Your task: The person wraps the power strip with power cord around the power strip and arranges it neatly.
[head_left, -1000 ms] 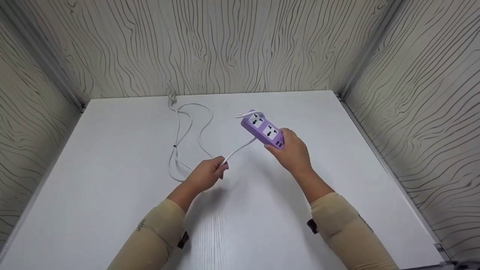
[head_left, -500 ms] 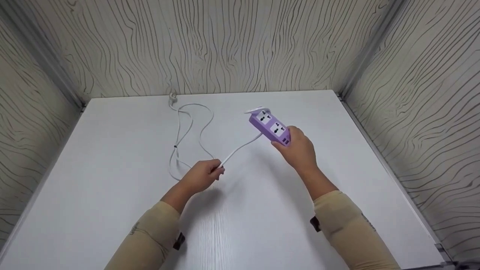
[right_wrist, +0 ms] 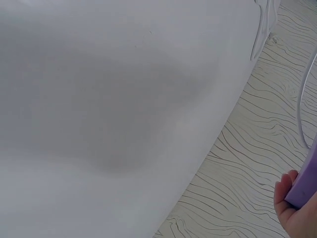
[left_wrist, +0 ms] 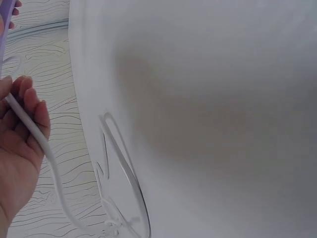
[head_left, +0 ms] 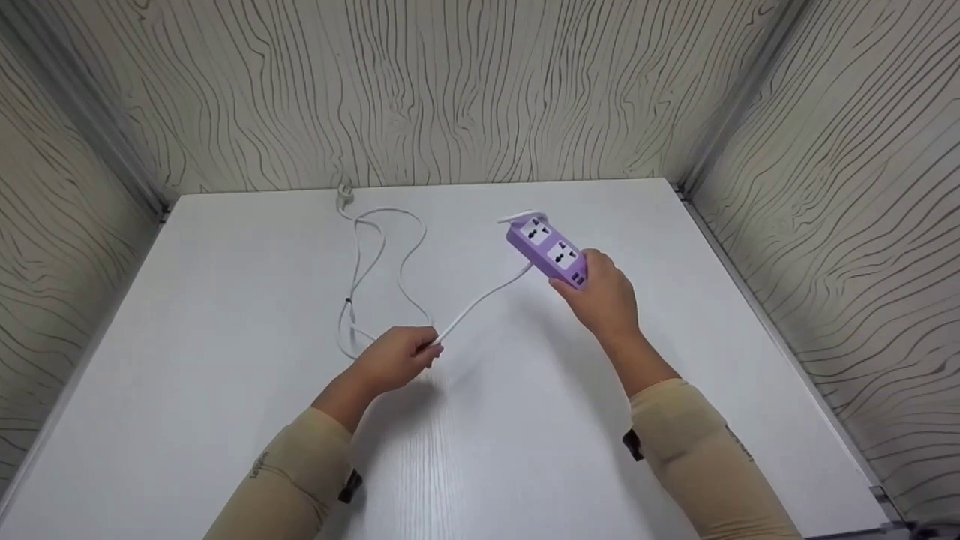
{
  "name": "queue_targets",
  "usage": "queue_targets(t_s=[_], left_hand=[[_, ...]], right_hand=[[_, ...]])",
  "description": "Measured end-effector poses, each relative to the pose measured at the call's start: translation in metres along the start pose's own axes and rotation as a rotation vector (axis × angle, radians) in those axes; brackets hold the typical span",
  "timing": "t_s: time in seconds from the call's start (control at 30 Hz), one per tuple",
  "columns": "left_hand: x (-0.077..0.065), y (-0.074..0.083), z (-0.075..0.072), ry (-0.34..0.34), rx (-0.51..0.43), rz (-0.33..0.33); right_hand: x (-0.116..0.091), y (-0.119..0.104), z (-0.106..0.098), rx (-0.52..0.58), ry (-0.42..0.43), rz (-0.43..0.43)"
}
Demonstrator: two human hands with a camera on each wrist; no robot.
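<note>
My right hand (head_left: 606, 296) grips the near end of a purple power strip (head_left: 553, 253) with two white socket faces and USB ports. The strip is held tilted above the table, its far end pointing up and left. A white cord (head_left: 480, 298) wraps round the strip's far end and runs down to my left hand (head_left: 394, 358), which pinches it between thumb and fingers. In the left wrist view the cord (left_wrist: 37, 133) crosses the palm beneath the thumb. The right wrist view has the strip's purple edge (right_wrist: 303, 186) in the curled fingers.
Loose loops of cord (head_left: 403, 262) lie on the white table (head_left: 225, 300) left of centre, with a small black tie (head_left: 348, 300). The white plug (head_left: 344, 196) is at the table's back edge. Wood-patterned panels (head_left: 450, 90) enclose the back and sides.
My right hand has carried the strip right and slightly away. The left hand has drawn back left and nearer, and the cord between the hands has stretched longer.
</note>
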State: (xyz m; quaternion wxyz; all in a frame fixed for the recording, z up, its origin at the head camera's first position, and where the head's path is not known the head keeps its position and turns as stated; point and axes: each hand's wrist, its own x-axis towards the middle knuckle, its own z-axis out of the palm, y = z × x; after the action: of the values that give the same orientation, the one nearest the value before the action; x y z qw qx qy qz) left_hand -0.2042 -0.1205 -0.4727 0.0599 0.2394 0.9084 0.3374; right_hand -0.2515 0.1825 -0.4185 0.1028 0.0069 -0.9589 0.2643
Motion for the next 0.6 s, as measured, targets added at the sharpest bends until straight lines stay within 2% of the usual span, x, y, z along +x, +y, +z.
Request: queue_targets(t_s=[0.23,0.33,0.43,0.6], left_hand=[[-0.005,0.002,-0.003,0.043,0.153,0.103],[-0.005,0.006,-0.008,0.067,0.166,0.122],[-0.005,0.01,-0.013,0.079,0.153,0.107],[-0.004,0.016,-0.021,0.107,0.118,0.108]], right_hand=[[0.003,0.011,-0.001,-0.036,0.047,0.011],[0.004,0.015,0.0,-0.07,0.062,0.004],[0.004,0.017,0.001,-0.112,0.059,-0.005],[0.003,0.015,0.003,-0.159,0.019,-0.003]])
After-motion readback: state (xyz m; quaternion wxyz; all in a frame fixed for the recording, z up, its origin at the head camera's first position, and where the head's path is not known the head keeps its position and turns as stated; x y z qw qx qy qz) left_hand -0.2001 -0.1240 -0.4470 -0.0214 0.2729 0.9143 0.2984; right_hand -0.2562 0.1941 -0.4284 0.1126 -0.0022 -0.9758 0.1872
